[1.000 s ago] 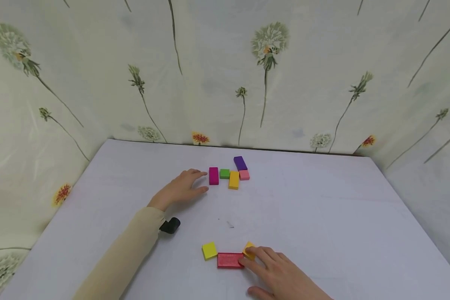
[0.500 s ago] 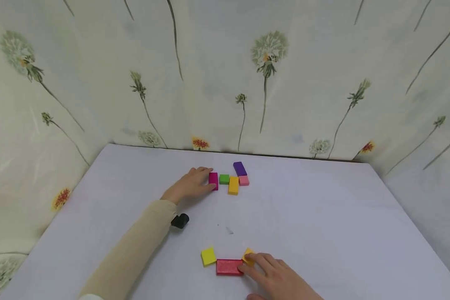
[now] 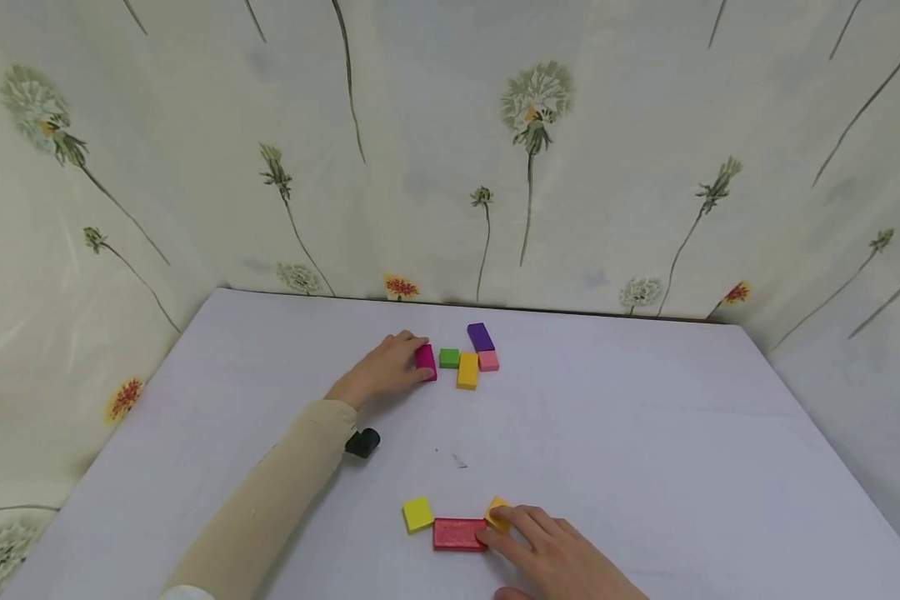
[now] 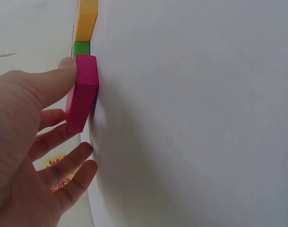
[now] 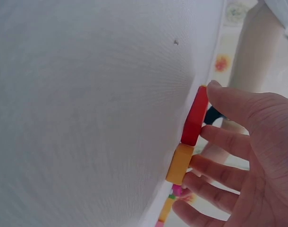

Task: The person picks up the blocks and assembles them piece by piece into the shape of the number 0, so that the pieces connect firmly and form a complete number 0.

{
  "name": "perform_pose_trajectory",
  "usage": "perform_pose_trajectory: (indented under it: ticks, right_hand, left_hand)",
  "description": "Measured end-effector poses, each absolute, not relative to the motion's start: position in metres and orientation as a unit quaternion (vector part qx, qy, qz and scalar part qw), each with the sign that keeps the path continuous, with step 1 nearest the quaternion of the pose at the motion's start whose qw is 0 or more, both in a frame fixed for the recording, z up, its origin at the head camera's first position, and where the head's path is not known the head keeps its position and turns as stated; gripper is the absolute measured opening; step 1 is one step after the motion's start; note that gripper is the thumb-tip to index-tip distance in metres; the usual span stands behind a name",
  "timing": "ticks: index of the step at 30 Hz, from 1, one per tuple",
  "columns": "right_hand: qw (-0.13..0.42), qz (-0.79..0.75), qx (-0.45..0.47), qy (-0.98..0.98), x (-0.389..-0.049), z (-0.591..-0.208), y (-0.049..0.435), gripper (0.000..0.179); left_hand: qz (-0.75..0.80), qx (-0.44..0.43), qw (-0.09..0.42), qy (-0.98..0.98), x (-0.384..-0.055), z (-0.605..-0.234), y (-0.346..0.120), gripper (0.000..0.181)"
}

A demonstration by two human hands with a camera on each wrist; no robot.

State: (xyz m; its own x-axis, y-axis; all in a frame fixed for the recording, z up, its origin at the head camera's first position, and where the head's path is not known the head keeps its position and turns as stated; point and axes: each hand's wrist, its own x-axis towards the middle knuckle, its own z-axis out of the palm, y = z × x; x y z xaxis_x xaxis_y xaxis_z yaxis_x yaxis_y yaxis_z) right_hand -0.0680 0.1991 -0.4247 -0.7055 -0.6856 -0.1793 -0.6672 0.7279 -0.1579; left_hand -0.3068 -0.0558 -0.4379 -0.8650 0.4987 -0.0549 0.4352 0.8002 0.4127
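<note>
My left hand [image 3: 412,360] pinches a magenta block [image 3: 427,362] between thumb and fingers at the far middle of the white table [image 3: 645,433]. In the left wrist view the thumb [image 4: 59,78] presses the end of the magenta block [image 4: 82,92], which is tipped up off the table. My right hand [image 3: 512,530] lies near the front edge with straight fingers touching a red block [image 3: 457,533] and a small yellow block [image 3: 497,510]. In the right wrist view the thumb [image 5: 224,97] meets the end of the red block [image 5: 195,116], with the yellow block [image 5: 179,163] beside it.
A green block [image 3: 449,357], an orange block [image 3: 467,371], a pink block [image 3: 488,360] and a purple block [image 3: 480,337] cluster right of the magenta one. Another yellow square [image 3: 417,513] lies left of the red block. Dandelion-print fabric walls stand behind and at both sides.
My left hand has slid right to the magenta block, closed its thumb and fingers on it and tipped it up. The right hand has stayed on the red and yellow blocks.
</note>
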Motion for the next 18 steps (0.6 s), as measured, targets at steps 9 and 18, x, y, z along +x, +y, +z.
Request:
perform_pose_trajectory:
  ticks: [9, 18]
  right_hand:
    - [0.101, -0.048, -0.37, 0.922, -0.067, -0.4263, 0.2007, 0.061]
    - [0.122, -0.051, -0.355, 0.926, -0.0671, -0.4247, 0.1998, 0.063]
  left_hand:
    - [0.254, 0.221, 0.062, 0.94, -0.3027, -0.439, -0.0562, 0.065]
    - [0.3, 0.228, 0.056, 0.925, -0.2991, -0.4423, -0.0563, 0.059]
